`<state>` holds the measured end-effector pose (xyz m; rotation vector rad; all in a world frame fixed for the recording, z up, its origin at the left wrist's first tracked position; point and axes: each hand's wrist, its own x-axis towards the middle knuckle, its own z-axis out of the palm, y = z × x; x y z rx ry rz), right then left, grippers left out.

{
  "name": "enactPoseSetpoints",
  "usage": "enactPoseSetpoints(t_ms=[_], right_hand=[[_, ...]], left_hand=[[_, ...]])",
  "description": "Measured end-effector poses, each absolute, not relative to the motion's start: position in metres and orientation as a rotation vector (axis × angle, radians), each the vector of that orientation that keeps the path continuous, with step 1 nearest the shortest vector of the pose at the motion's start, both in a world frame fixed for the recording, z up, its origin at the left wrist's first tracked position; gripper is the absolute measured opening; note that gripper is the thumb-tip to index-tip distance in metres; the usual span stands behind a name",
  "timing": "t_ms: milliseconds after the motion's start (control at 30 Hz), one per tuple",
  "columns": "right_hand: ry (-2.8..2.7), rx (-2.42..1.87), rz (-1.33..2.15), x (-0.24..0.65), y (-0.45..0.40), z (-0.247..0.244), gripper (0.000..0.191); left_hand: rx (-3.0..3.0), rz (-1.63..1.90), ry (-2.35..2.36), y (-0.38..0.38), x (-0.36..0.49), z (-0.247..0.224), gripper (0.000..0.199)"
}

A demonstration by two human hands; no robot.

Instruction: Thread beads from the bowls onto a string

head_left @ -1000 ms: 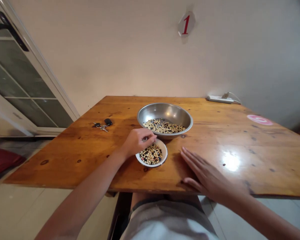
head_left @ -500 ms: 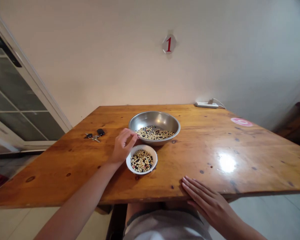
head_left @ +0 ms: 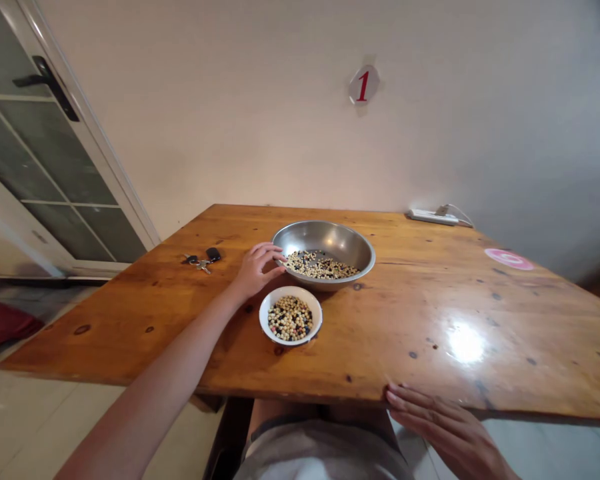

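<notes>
My left hand (head_left: 259, 269) is at the left rim of a wide steel bowl (head_left: 353, 245), its fingers stretched forward and the thumb apart from them. I see nothing held in it. Inside the steel bowl lie many small pale and black beads (head_left: 325, 268). Nearer to me stands a small white bowl (head_left: 264, 322), holding similar beads (head_left: 290, 319) with a few coloured ones among them. My right hand (head_left: 443, 427) lies flat at the table's front edge, fingers straight and close together, touching nothing but the wood.
Keys with black fobs (head_left: 203, 261) lie on the wooden table (head_left: 410, 293) left of the bowls. A white power strip (head_left: 433, 217) is at the back edge, and a pink round sticker (head_left: 509, 259) is at the right. A door (head_left: 75, 167) stands at the left.
The fingers of my left hand were pinched together at the steel bowl's rim and are now spread. My right hand has slid back toward the table edge. The view has turned slightly left.
</notes>
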<state>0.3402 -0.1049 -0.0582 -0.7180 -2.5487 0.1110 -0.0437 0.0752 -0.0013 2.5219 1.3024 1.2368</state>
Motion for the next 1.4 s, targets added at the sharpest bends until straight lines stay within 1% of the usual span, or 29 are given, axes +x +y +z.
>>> enactPoseSetpoints(t_ms=[167,333,500,700,767,900,1000,1100,1167,1233,1300,1400], right_hand=[[-2.405,-0.681,0.235,0.337,-0.104,-0.062,0.045],[-2.191,-0.726,0.268,0.328,-0.106,-0.059,0.028],[-2.196,-0.852,0.170,0.327,-0.105,-0.051,0.031],[-2.143,-0.983,0.100,0.326,-0.109,-0.050,0.025],[-2.127,-1.000,0.079,0.324,-0.110,-0.051,0.024],[-2.104,-0.989,0.066,0.317,-0.107,-0.051,0.021],[-2.026,-0.944,0.167,0.305,-0.101,-0.044,0.018],[-1.951,-0.841,0.287,0.280,-0.090,-0.024,0.018],[-1.945,-0.764,0.300,0.256,-0.079,-0.005,0.014],[-1.874,-0.779,0.250,0.229,-0.064,0.013,0.011],[-1.882,-0.729,0.330,0.202,-0.046,0.026,0.009],[-1.895,-0.761,0.430,0.172,-0.022,0.033,0.009]], left_hand=[[2.498,1.233,1.283,0.079,-0.044,-0.002,0.030],[2.462,1.244,1.257,0.079,-0.043,-0.001,0.027],[2.378,1.294,1.240,0.082,-0.042,-0.005,0.034],[2.216,1.419,1.293,0.090,-0.056,-0.009,0.049],[2.147,1.499,1.339,0.093,-0.067,-0.009,0.051],[2.075,1.617,1.436,0.093,-0.084,-0.009,0.045],[2.088,1.685,1.506,0.080,-0.080,-0.003,0.036],[2.194,1.757,1.465,0.055,-0.062,0.009,0.027],[2.324,1.710,1.337,0.037,-0.049,0.017,0.025],[2.446,1.622,1.198,0.022,-0.039,0.022,0.025],[2.511,1.507,1.030,0.011,-0.031,0.025,0.028],[2.498,1.390,0.888,0.007,-0.026,0.025,0.033]])
